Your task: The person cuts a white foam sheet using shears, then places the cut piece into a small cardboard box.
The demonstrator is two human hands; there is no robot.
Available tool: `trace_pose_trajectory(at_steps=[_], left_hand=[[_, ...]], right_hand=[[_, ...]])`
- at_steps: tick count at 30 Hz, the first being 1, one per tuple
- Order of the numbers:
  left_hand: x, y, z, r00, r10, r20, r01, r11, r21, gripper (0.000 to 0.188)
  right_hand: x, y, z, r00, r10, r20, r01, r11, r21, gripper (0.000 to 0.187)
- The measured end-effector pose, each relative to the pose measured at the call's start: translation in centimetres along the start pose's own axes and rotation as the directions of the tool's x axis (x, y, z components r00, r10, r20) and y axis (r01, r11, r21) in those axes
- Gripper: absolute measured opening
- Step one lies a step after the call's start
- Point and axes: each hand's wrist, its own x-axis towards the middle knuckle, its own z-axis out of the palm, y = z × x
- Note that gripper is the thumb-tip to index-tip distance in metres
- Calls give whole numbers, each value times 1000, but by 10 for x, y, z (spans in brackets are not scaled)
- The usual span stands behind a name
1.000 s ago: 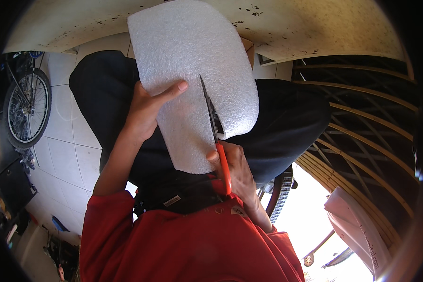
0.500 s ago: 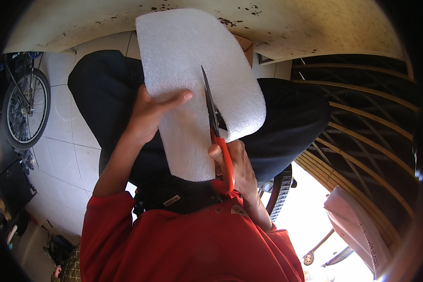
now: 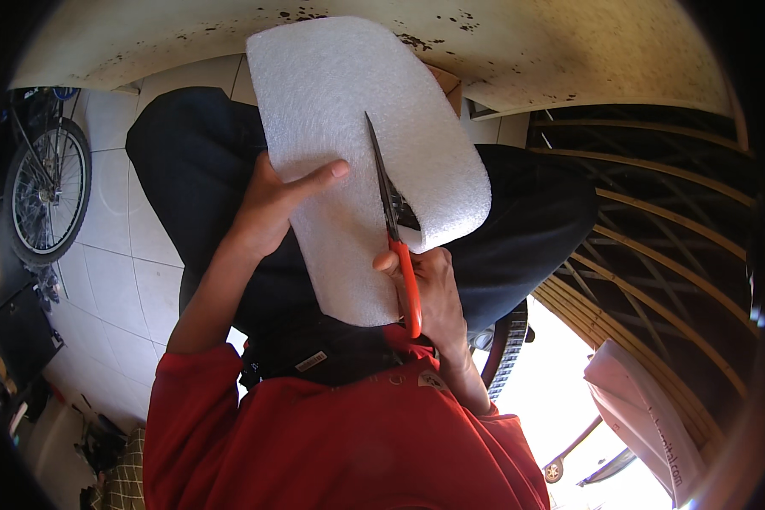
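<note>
Two hands: both at work on one foam sheet, seen in the head view only.
Head view, foam: white, finely textured sheet with rounded corners, held up over the person's lap; its right part curls down and away beside the blades.
Head view, left hand: clamped on the foam's left edge, thumb stretched across the front face, the other fingers hidden behind the sheet.
Head view, right hand: closed round the orange handles of the scissors, just under the foam's lower right edge.
Scissors: dark blades point up and away from the person, set into the foam along a slit that runs from the lower edge toward the middle; how far apart the blades stand cannot be told.
Lap: dark trousers lie behind the foam; a red shirt fills the lower middle.
Surroundings: pale, speckled surface curves across the top; white floor tiles and a bicycle wheel at left; curved wooden slats at right.
</note>
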Motion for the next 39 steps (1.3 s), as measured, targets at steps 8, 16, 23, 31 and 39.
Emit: trace_pose_trajectory(at_steps=[8,16,23,31,39], left_hand=[[7,9,-1,986,21,-166,-34,997,-73,43],[5,8,-1,989,4,-145,-4,1000,1,43],[5,5,-2,985,6,-175,-11,1000,-26,43],[1,3,1,996,-31,-88,37,997,75,44],[3,-5,-1,996,-54,-69,57,998,39,43]], right_hand=[[-7,19,3,985,-173,1,172,982,-82,40],[-6,15,-3,997,55,60,-57,998,30,75],[-12,12,-5,987,107,120,-97,992,-79,85],[-13,18,-3,999,41,33,-39,997,-67,72],[0,0,6,999,-8,-33,12,995,104,65]])
